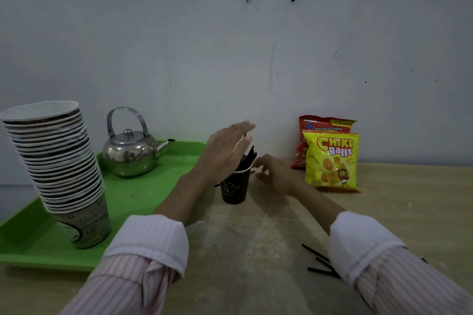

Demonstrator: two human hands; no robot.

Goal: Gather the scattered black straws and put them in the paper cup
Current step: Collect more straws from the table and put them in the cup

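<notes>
Our left hand pinches one upright straw just at 12 o'clock above the paper cup, while our right hand, fingers loosely curled and empty, sits nearer the loose straws at 5 o'clock.

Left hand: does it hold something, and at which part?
The left hand pinches one black straw near its top end, above the paper cup.

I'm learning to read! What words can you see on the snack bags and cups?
"CHIKI Balls": yellow snack bag, front.
"Kentang Goreng": red snack bag behind it, top.
Small round logo on the red bag: too small to read.
Small print low on the yellow bag: too small.
Dark paper cup holding black straws: curly writing, blurred.
Stack of patterned paper cups: print blurred, unreadable.
</notes>
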